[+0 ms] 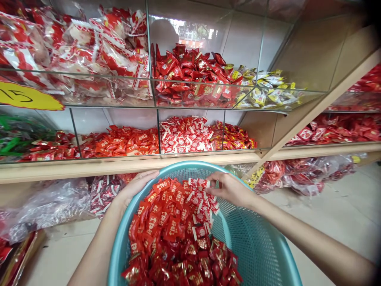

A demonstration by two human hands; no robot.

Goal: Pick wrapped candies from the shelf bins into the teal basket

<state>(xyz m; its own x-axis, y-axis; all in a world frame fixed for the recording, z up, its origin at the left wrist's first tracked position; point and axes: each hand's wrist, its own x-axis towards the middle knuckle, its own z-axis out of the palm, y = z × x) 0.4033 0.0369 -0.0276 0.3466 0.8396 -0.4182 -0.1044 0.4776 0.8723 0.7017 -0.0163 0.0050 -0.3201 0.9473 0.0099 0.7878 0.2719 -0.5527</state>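
Note:
A teal plastic basket (268,246) with perforated walls is tilted in front of me. My left hand (134,190) grips its rim at the far left, fingers over the edge. Inside lie bright red wrapped candies (166,214) with gold lettering, and darker red shiny candies (190,262) nearer me. Small red-and-white wrapped candies (200,202) form a patch at the far side. There my right hand (228,188) reaches over the right rim, its fingers curled and pinched on a red-and-white candy at the top of that patch. The fingertips partly hide what they hold.
Glass-fronted shelf bins stand ahead, holding red candies (127,140), red-and-white candies (187,135) and larger clear packets (83,51). A wooden shelf edge (74,170) runs just beyond the basket. Plastic bags (56,200) lie below it, and a yellow price tag (29,96) hangs left.

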